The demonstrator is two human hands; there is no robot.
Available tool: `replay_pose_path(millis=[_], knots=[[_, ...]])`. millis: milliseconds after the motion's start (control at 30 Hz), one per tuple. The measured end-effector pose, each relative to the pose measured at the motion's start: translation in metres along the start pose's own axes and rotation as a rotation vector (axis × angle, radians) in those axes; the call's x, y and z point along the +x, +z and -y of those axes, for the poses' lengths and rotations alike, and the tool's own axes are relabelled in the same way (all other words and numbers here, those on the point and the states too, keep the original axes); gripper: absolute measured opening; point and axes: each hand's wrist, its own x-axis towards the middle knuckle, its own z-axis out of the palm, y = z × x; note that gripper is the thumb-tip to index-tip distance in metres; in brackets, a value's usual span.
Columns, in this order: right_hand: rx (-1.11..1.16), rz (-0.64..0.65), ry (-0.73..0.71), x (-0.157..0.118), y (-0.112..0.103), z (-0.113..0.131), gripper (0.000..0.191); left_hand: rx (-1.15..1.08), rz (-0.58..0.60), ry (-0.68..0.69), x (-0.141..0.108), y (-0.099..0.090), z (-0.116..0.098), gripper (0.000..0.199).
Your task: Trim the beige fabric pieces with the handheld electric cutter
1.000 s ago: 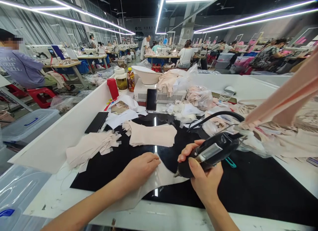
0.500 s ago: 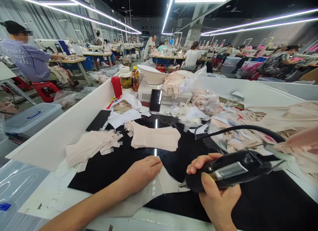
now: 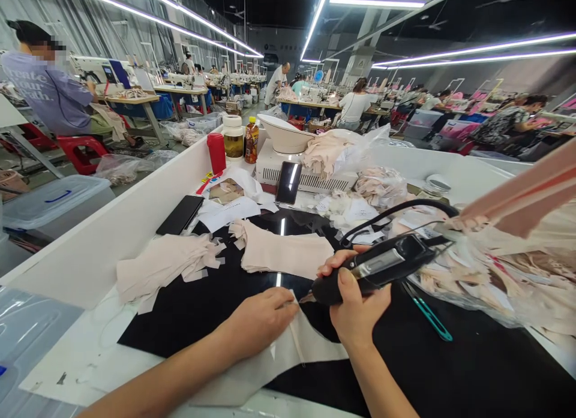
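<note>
My right hand (image 3: 360, 298) is wrapped round a black handheld tool (image 3: 382, 265) with a silver plate and a thick black cable. The tool's left end is close to a pale fabric piece (image 3: 315, 340) on the black mat (image 3: 450, 376). My left hand (image 3: 265, 319) rests on that fabric, fingers together at its upper edge; whether they pinch it is hard to tell. Beyond my hands lies a stack of beige fabric pieces (image 3: 283, 253), with another fabric bundle (image 3: 166, 265) to its left.
A black phone (image 3: 288, 183) leans on a white device (image 3: 270, 166). A dark flat case (image 3: 180, 215) lies at the left wall. Teal-handled tweezers (image 3: 434, 322) and bagged scraps (image 3: 486, 286) are at the right. Several people sit at sewing tables beyond.
My right hand and the tool have moved left and up, closer to my left hand. The teal tweezers have come into view. My left hand has hardly moved.
</note>
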Motion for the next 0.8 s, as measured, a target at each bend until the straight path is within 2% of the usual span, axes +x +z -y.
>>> replay_pose_path(millis=[400, 600, 800], knots=[[0.002, -0.004, -0.014, 0.0016, 0.0044, -0.0037, 0.037, 0.059, -0.048, 0.064, 0.0002, 0.0, -0.0006, 0.031], [-0.024, -0.012, 0.006, -0.0016, 0.0043, -0.0071, 0.038, 0.043, -0.023, 0.047, -0.0005, -0.0005, 0.0, 0.021], [-0.014, -0.01, -0.016, -0.0024, 0.0042, -0.0062, 0.037, 0.042, -0.01, 0.045, -0.0017, -0.0013, 0.0004, 0.02]])
